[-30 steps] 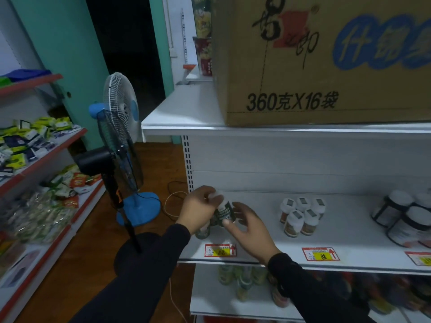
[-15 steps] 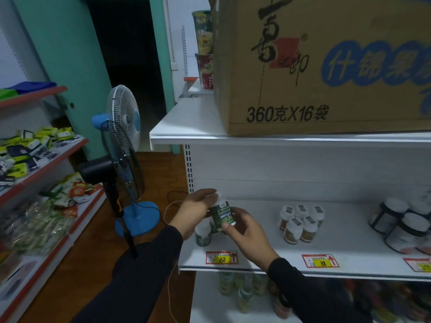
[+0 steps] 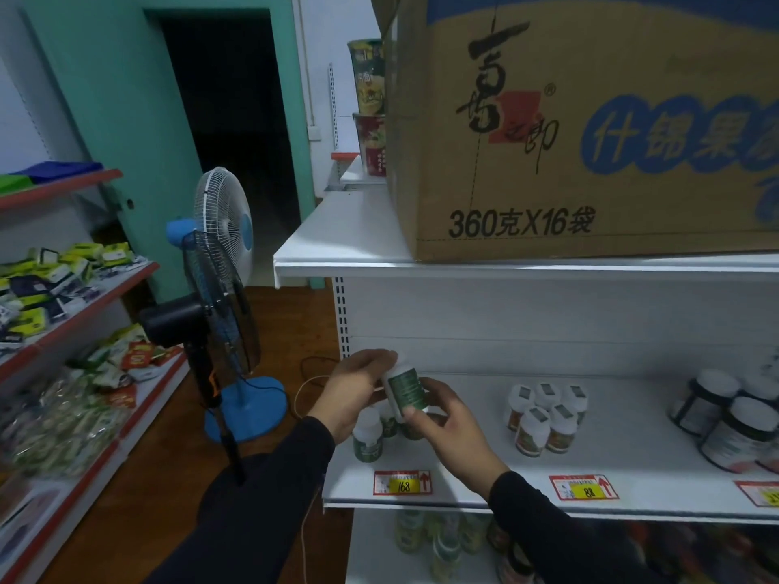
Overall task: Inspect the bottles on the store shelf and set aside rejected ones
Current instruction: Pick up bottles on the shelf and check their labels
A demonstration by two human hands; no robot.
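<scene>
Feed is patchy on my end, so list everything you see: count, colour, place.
held bottle: one, white with green label, tilted, above shelf's left end
green bottles: at least two, under the hands
small bottles: five, white caps, mid shelf
jars: at least three, white lids, right
price tags: three, red-yellow, shelf edge
shelf: one, white
box: one, brown, top shelf
fans: two, blue-white and black, on floor, left
left hand: holds the bottle's cap end
right hand: holds its base
</scene>
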